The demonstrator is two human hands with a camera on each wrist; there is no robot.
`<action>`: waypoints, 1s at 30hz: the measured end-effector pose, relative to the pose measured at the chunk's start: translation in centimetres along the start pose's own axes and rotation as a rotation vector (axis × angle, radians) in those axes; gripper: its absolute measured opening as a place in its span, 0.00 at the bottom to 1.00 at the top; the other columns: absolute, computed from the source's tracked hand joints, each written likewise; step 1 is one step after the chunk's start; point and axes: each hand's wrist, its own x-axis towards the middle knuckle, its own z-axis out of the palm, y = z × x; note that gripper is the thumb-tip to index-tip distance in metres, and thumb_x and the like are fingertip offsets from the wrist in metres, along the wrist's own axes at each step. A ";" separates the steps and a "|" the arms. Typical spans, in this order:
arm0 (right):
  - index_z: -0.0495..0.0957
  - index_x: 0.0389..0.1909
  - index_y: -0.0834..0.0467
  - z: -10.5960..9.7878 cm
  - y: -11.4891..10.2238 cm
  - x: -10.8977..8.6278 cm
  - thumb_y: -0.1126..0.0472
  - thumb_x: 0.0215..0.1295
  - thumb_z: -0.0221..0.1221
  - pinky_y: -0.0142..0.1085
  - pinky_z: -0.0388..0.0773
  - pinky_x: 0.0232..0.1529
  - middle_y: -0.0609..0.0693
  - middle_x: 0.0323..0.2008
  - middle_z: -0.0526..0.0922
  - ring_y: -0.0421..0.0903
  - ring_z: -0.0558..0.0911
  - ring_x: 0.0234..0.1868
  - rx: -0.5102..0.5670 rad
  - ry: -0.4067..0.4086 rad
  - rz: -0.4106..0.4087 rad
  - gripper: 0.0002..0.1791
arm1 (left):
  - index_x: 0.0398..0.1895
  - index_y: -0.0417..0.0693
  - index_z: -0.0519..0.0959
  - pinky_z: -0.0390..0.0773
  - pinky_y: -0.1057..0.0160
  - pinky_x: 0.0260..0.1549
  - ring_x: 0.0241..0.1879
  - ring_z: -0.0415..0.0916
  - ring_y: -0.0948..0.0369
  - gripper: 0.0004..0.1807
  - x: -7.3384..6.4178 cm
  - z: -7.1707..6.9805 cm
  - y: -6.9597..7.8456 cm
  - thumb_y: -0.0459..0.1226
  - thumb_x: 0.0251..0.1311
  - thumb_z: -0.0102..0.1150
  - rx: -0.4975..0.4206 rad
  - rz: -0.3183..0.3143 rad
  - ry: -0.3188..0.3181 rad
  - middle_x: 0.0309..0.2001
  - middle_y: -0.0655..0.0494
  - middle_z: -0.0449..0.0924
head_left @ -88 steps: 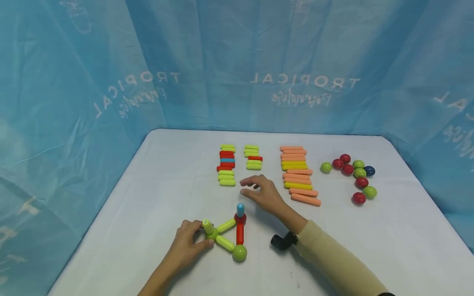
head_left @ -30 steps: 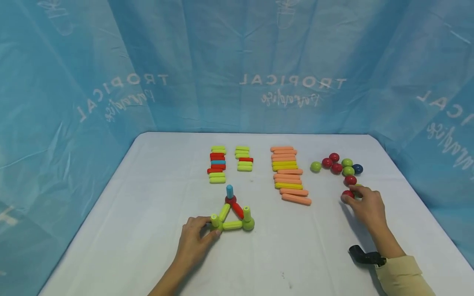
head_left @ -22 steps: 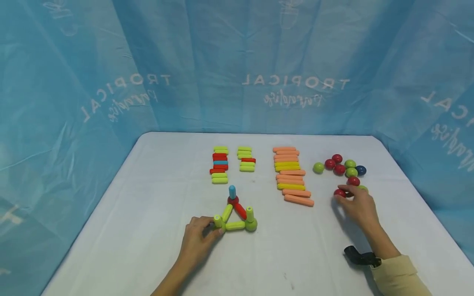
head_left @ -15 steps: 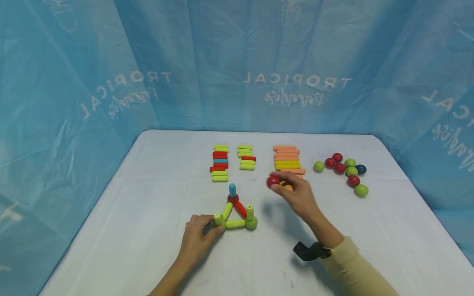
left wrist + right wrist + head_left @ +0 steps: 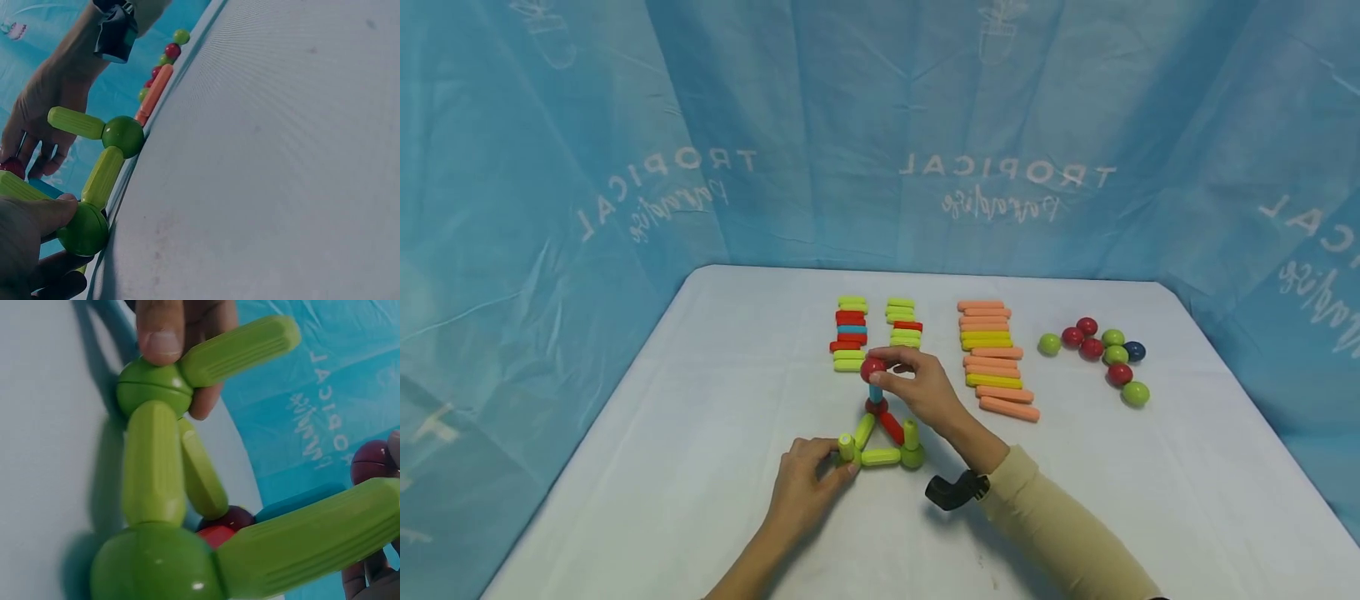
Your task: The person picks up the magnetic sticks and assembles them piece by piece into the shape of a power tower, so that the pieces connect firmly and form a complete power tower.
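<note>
Right hand point(image 5: 928, 393): narrow pinch, thumb and fingertips on upper red ball point(image 5: 872, 372).
Upper red ball: at top of upright blue rod point(image 5: 876, 395), looks touching; can't tell if seated.
Left hand point(image 5: 806, 485): thumb and fingers grip the left green ball point(image 5: 84, 231) of the triangle frame point(image 5: 881, 457).
Step in hand, judged: fitting upper red ball onto blue rod.
Ball alignment: best centred over rod, socket side down, then pressed straight along the rod; a sideways push could tip it.
Left-hand brace: grips 1 near corner only, so far corner may rock; firm hold, modest push advised.
Right-hand clearance: right green upright point(image 5: 911, 434) stands near; best to come away upward.
Triangle frame, head view: 3 sides, 3 corner balls, 3 uprights, resting on worktop point(image 5: 737, 383); only 1 upright has a ball at its top.
Left wrist view: shows left thumb pressed on left green ball, partly hidden from above; upper red ball is cut by the edge.
Right wrist view: shows seam on left green ball; a near green upright covers part of the rod-ball joint.
Loose parts, head view only in full: short rods point(image 5: 849, 366), long rods point(image 5: 1009, 409), loose balls point(image 5: 1136, 394).
</note>
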 end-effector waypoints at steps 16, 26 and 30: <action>0.76 0.59 0.55 -9.4 6.2 -3.1 0.52 0.64 0.63 0.50 0.70 0.53 0.52 0.56 0.77 0.52 0.71 0.55 -0.196 0.273 0.026 0.24 | 0.43 0.44 0.82 0.69 0.52 0.44 0.41 0.72 0.58 0.18 0.0 0.4 0.5 0.38 0.48 0.73 -0.004 -0.135 -0.082 0.40 0.55 0.82; 0.65 0.66 0.65 -24.7 11.3 -12.0 0.43 0.65 0.57 0.43 0.76 0.44 0.68 0.59 0.69 0.62 0.68 0.57 -0.534 0.592 0.444 0.38 | 0.43 0.45 0.82 0.69 0.53 0.43 0.42 0.71 0.57 0.17 0.0 0.5 0.2 0.38 0.49 0.72 0.001 -0.176 -0.100 0.40 0.56 0.81; 0.61 0.67 0.68 -26.1 12.1 -13.6 0.47 0.67 0.56 0.51 0.75 0.46 0.74 0.60 0.65 0.68 0.67 0.57 -0.597 0.544 0.571 0.37 | 0.44 0.45 0.82 0.69 0.53 0.44 0.43 0.70 0.57 0.17 0.2 0.6 0.2 0.38 0.50 0.72 -0.003 -0.186 -0.112 0.41 0.56 0.81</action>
